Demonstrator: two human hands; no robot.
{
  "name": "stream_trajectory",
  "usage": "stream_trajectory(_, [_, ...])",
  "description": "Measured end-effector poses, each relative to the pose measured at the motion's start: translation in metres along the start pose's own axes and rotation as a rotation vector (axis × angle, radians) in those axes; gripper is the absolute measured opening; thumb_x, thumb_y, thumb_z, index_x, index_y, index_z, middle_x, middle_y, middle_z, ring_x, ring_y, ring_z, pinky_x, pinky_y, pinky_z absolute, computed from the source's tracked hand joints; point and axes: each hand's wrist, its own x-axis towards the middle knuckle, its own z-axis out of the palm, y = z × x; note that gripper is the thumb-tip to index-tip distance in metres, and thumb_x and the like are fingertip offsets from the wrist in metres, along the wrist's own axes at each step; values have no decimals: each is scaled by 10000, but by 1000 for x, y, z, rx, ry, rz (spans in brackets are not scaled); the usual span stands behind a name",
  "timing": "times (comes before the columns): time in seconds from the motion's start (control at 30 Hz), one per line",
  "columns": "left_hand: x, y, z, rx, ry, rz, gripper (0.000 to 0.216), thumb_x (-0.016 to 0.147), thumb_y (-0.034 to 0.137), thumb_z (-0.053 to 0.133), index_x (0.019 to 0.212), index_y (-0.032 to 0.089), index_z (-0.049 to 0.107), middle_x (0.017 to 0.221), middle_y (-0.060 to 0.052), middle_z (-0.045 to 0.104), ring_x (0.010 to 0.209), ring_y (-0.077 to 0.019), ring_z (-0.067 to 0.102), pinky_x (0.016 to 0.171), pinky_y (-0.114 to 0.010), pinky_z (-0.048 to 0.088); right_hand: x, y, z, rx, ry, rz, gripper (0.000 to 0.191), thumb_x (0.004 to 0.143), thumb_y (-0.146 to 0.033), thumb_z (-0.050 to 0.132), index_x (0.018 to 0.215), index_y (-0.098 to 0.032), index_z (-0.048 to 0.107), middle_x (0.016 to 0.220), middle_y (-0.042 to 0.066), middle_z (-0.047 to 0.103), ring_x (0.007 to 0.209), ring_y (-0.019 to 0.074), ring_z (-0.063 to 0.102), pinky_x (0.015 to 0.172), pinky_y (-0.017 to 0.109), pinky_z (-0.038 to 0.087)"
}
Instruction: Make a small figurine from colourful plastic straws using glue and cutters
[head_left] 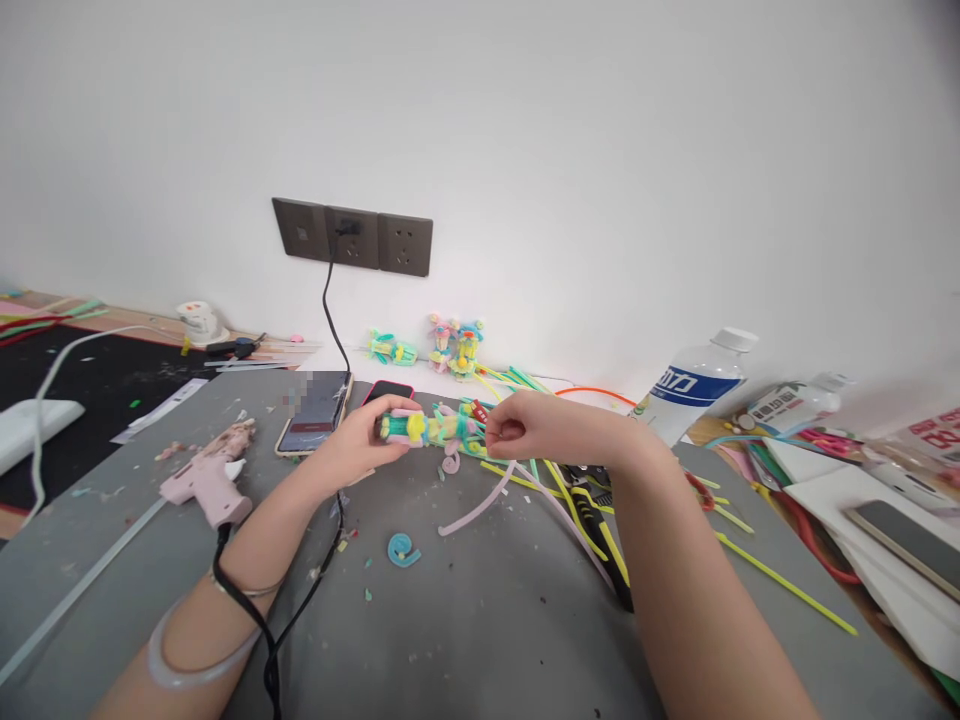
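My left hand (pixel 367 440) is closed around one end of a small pipe-cleaner figure (pixel 427 427) in teal, yellow and pink, which lies sideways above the grey mat. At the figure's other end my right hand (pixel 517 428) is closed in a pinch; whatever sits between its fingertips is hidden. A pink curl (pixel 451 463) hangs under the figure. Below the right hand lies a bent lilac pipe cleaner (pixel 480 513). Nearer to me on the mat rests a blue coiled pipe cleaner (pixel 403 551).
A pink glue gun (pixel 210 480) lies left, its black cord crossing my left forearm. A phone (pixel 319 412), pliers (pixel 600 530) and loose pipe cleaners surround the hands. Finished-looking figures (pixel 454 345) stand by the wall. A water bottle (pixel 697 380) is at right.
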Motion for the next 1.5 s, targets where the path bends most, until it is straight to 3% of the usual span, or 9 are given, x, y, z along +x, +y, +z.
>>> stream_trajectory(0.1, [3, 0, -1, -115, 142, -30, 481, 695, 281, 768, 1134, 188, 597, 1012, -44, 674, 785, -167, 655, 657, -250, 495, 14, -1, 14, -31, -94, 22, 57, 724, -237, 615, 694, -203, 651, 660, -3, 584, 569, 128, 456, 503, 256, 325])
stream_trajectory(0.27, [5, 0, 1, -371, 299, -21, 535, 660, 236, 822, 1136, 182, 582, 1127, -56, 646, 987, -165, 649, 867, -265, 509, 35, -12, 40, -84, -186, 27, 54, 691, -164, 638, 654, -202, 649, 724, 12, 669, 598, 143, 544, 498, 250, 341])
stream_trajectory(0.6, [5, -3, 12, -655, 205, -62, 391, 751, 187, 806, 1072, 209, 583, 1015, -18, 677, 917, -169, 701, 819, -280, 552, 43, -11, 40, -70, -189, 137, 138, 731, -140, 687, 810, -184, 791, 923, 34, 778, 827, 191, 693, 634, 228, 435])
stream_trajectory(0.8, [4, -5, 14, -716, 202, -60, 414, 765, 165, 791, 1127, 215, 595, 1008, -38, 686, 917, -177, 694, 783, -272, 541, 36, -8, 34, -168, -128, 163, 175, 761, -234, 676, 891, -195, 786, 880, 48, 754, 736, 182, 640, 561, 243, 377])
stream_trajectory(1.0, [4, -4, 16, -740, 206, -67, 415, 751, 143, 800, 1117, 202, 613, 951, -23, 659, 859, -160, 683, 765, -275, 538, 35, -15, 37, -214, -152, 206, 164, 771, -159, 624, 863, -178, 759, 859, 56, 734, 721, 171, 615, 565, 247, 366])
stream_trajectory(1.13, [4, -5, 16, -779, 185, -84, 446, 725, 111, 808, 1111, 203, 604, 941, -22, 670, 859, -148, 680, 778, -259, 528, 24, -16, 31, -198, -95, 217, 150, 792, -171, 599, 827, -185, 745, 819, 53, 713, 694, 163, 595, 572, 249, 362])
stream_trajectory(1.37, [2, -4, 19, -768, 111, -82, 410, 706, 106, 813, 1035, 202, 588, 936, -15, 671, 845, -137, 662, 818, -282, 516, -14, -26, 4, -12, -85, 29, 152, 854, -297, 586, 736, -204, 612, 636, -49, 530, 542, 92, 407, 492, 230, 276])
stream_trajectory(1.47, [2, -3, 20, -785, 123, -96, 390, 702, 117, 819, 1008, 200, 591, 906, 1, 650, 816, -123, 645, 807, -277, 509, -46, -21, 34, 158, -92, -96, 209, 858, -355, 661, 735, -197, 603, 646, -55, 531, 567, 86, 429, 521, 226, 315])
stream_trajectory(1.5, [2, -3, 21, -788, 124, -102, 388, 702, 124, 822, 1006, 199, 593, 899, 3, 645, 811, -120, 641, 806, -276, 506, -60, -18, 52, 278, 61, -129, 205, 875, -376, 662, 780, -197, 630, 700, -39, 570, 617, 91, 479, 573, 227, 366])
